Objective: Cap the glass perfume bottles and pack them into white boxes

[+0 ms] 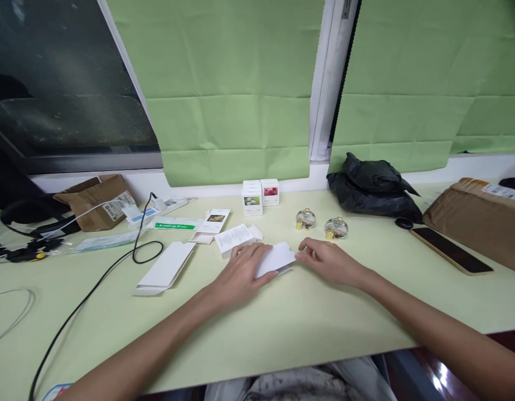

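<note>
Table edge (282, 356) nearest, both forearms reaching over it; left hand (241, 275) lies flat, fingers together, pressing one end of a flat white carton (276, 259), apparently to pin it to the table; right hand (328, 260) at the carton's other end, fingertips pinching its edge, likely steadying it; left of the carton, an unfolded white sleeve (165, 268) and a black cable (115, 267); just behind the carton, printed carton blanks (234, 238); beyond and to its right, two glass bottles (320, 224); behind, small printed boxes (260, 197) against the wall; far right of the carton, a phone (450, 250).
</note>
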A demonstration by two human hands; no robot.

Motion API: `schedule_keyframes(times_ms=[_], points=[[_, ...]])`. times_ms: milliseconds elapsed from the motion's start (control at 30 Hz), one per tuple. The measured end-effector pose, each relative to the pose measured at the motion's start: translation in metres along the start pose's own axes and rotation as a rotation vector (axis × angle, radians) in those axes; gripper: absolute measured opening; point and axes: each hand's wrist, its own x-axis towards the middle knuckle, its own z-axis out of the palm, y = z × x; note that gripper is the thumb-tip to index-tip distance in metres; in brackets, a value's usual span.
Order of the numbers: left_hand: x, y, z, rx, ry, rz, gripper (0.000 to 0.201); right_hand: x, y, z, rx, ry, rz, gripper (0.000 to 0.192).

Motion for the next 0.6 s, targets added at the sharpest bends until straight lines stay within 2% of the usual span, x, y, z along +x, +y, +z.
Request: schedule_keyframes(times_ms=[100,233,300,433,533,600], points=[[0.0,0.002,-0.003,-0.051,0.026,-0.038,0.044,0.012,-0.004,0.01,0.209,-0.088,0.034,0.047],[0.003,0.001,-0.01,-0.154,0.184,-0.09,0.051,0.025,-0.01,0.02,0.705,-0.16,0.084,0.054],[0.005,0.0,-0.014,-0.23,0.225,-0.116,0.057,0.031,-0.016,0.025,0.87,-0.173,0.065,0.05],[0.007,-0.005,-0.019,-0.435,0.177,-0.234,0.065,0.042,-0.024,0.032,0.885,-0.035,-0.022,0.033],[0.009,-0.012,-0.018,-0.624,0.138,-0.28,0.058,0.045,-0.027,0.034,0.792,0.092,-0.094,0.022],[0.01,-0.015,-0.017,-0.751,0.066,-0.282,0.054,0.044,-0.027,0.035,0.737,0.14,-0.132,0.019]])
